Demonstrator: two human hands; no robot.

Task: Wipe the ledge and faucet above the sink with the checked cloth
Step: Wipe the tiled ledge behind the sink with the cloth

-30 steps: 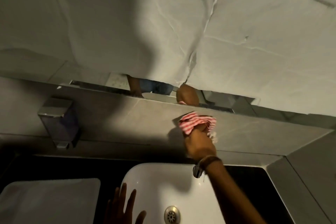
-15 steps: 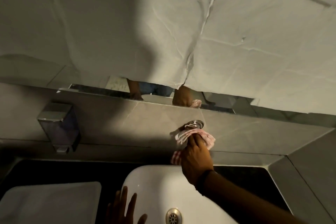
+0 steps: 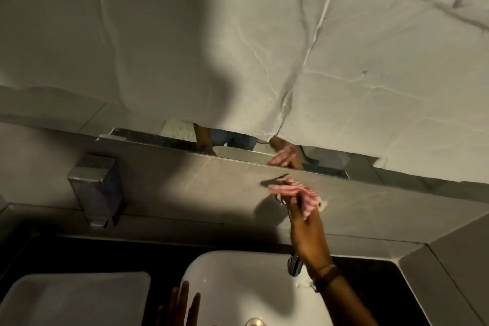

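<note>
My right hand (image 3: 304, 222) reaches up over the white sink (image 3: 238, 280) and grips the red-and-white checked cloth (image 3: 296, 192), blurred, against the grey tiled ledge (image 3: 206, 182). The cloth and my fingers cover the faucet's base; only the chrome spout tip (image 3: 293, 264) shows below my wrist. My left hand (image 3: 180, 307) rests at the sink's near rim, fingers spread, holding nothing.
A metal soap dispenser (image 3: 96, 190) hangs on the ledge's front at the left. A second white basin (image 3: 74, 299) sits at bottom left. Crumpled white paper (image 3: 264, 47) covers the mirror above; a bare mirror strip (image 3: 238, 145) reflects my hands. A tiled side wall (image 3: 455, 259) rises at the right.
My right hand has lifted from the faucet's base and swept the cloth up onto the ledge top, fingers now stretched out. My left hand stays at the sink rim.
</note>
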